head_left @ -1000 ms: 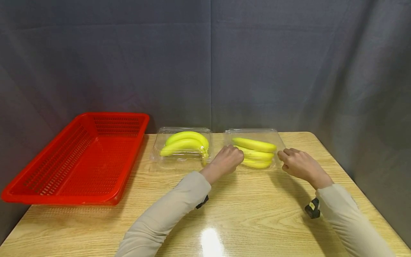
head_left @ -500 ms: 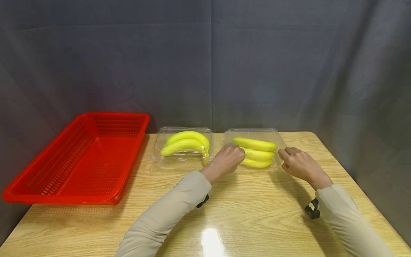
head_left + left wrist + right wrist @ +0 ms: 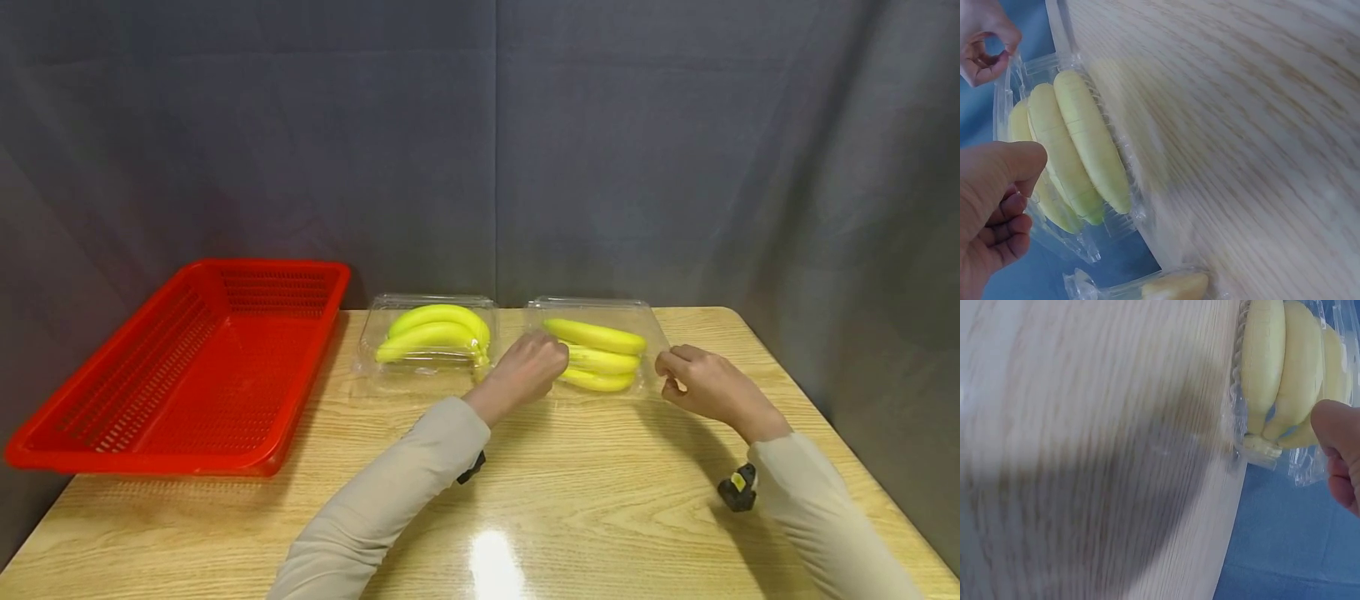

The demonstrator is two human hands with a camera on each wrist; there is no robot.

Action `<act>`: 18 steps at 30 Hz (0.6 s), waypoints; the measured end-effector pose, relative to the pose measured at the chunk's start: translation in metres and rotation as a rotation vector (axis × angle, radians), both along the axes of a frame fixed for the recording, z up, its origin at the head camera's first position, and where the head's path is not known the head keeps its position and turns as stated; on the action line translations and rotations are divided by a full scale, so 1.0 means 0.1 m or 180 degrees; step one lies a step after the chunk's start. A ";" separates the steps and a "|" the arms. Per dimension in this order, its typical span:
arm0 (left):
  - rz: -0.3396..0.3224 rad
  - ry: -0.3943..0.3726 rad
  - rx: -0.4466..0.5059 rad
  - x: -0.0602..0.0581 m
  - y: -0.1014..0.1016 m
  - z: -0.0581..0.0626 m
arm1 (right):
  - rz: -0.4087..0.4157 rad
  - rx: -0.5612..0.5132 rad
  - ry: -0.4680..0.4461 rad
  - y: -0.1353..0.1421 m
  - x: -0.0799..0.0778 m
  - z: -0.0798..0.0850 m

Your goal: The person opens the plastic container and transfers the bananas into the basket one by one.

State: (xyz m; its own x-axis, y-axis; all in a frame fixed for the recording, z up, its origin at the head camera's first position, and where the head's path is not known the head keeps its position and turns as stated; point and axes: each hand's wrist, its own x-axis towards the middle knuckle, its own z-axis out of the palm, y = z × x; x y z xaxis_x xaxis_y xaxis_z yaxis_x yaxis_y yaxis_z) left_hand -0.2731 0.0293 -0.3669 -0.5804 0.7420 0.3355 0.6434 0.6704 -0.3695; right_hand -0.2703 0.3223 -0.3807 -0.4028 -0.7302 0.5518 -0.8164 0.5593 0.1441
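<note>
On the right of the head view, several yellow bananas (image 3: 600, 362) lie in a clear plastic clamshell container (image 3: 588, 310) with its lid raised. My left hand (image 3: 527, 367) pinches the lid's left side between thumb and curled fingers, partly covering the bananas. At the opposite corner, my right hand (image 3: 708, 383) pinches the lid's edge, thumb and forefinger forming a ring. In the left wrist view the lid (image 3: 1004, 112) spans between both hands, beside the bananas (image 3: 1075, 140). The right wrist view has the bunch's stem end (image 3: 1263, 445) just below my right thumb (image 3: 1335, 422).
Left of this container stands a second clear container (image 3: 382, 312) with bananas (image 3: 431, 333) inside. A large red plastic basket (image 3: 247, 367) occupies the left of the wooden table (image 3: 585, 508). Dark grey cloth (image 3: 600, 150) hangs behind the table's back edge.
My right hand has shifted slightly right, and its thumb and forefinger now form a more visible ring. My left hand has barely moved, a touch leftward. The containers and basket stay put.
</note>
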 end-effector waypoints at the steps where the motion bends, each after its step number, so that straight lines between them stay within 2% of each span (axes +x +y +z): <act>1: 0.0005 0.0018 -0.0018 0.00 0.00 0.00 | 0.0028 0.0018 0.0035 0.01 0.00 0.00; 5: 0.0008 0.0086 0.0000 0.00 -0.02 -0.01 | 0.0073 0.0114 0.0215 0.04 -0.01 0.00; 9: -0.0043 0.0097 0.0059 -0.01 -0.04 -0.01 | 0.0004 0.0244 0.0352 0.05 -0.01 0.01; 18: -0.0136 0.0218 0.0049 -0.01 -0.04 -0.05 | -0.0010 0.0343 0.0333 0.01 0.01 0.02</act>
State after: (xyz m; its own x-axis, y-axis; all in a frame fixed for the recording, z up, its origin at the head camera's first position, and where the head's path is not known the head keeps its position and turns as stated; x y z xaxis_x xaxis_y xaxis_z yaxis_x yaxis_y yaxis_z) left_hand -0.2737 0.0256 -0.3717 -0.5236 0.7601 0.3849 0.6451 0.6488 -0.4036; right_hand -0.2689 0.3229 -0.3784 -0.3497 -0.7863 0.5093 -0.7920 0.5385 0.2876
